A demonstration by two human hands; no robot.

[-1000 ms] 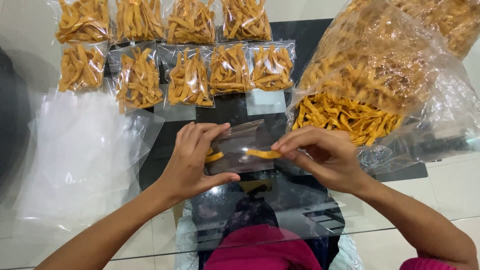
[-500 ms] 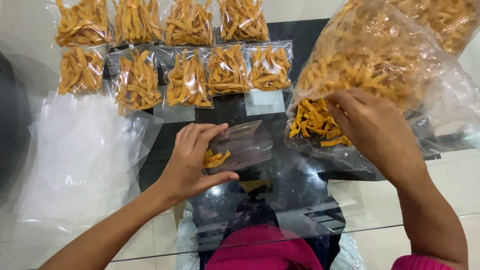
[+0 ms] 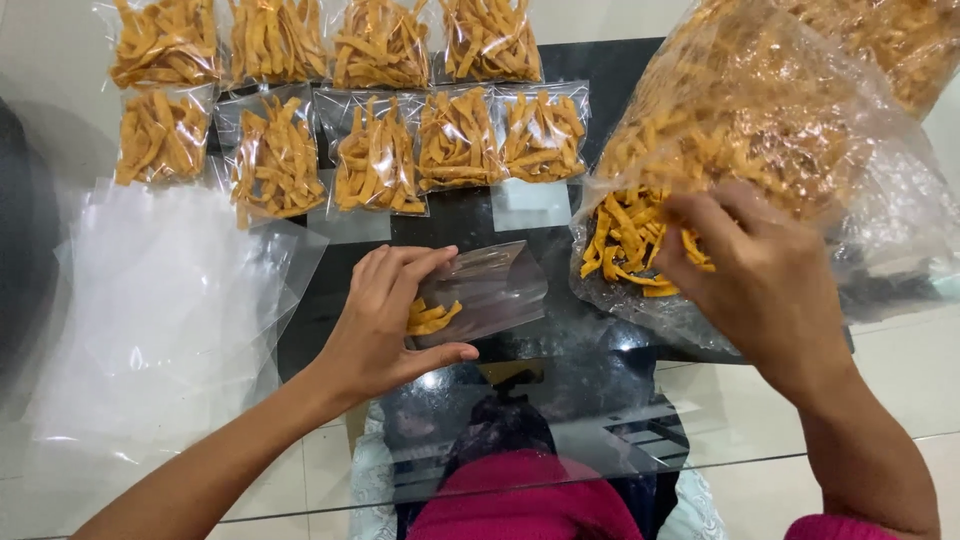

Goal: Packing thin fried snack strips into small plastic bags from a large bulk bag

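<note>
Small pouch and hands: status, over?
Left hand holds the small pouch open, few snack strips inside. Right hand in the big bag, grip closing on strips. Nothing between bag and pouch.

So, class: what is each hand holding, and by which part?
Left hand holds the small clear plastic pouch at its open left end. Right hand is inside the large clear bag, on orange snack strips; its grip is hidden.

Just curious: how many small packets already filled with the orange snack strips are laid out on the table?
9 filled packets: four in the far row, cut by the frame's edge, five in the row nearer. More may lie out of view.
</note>
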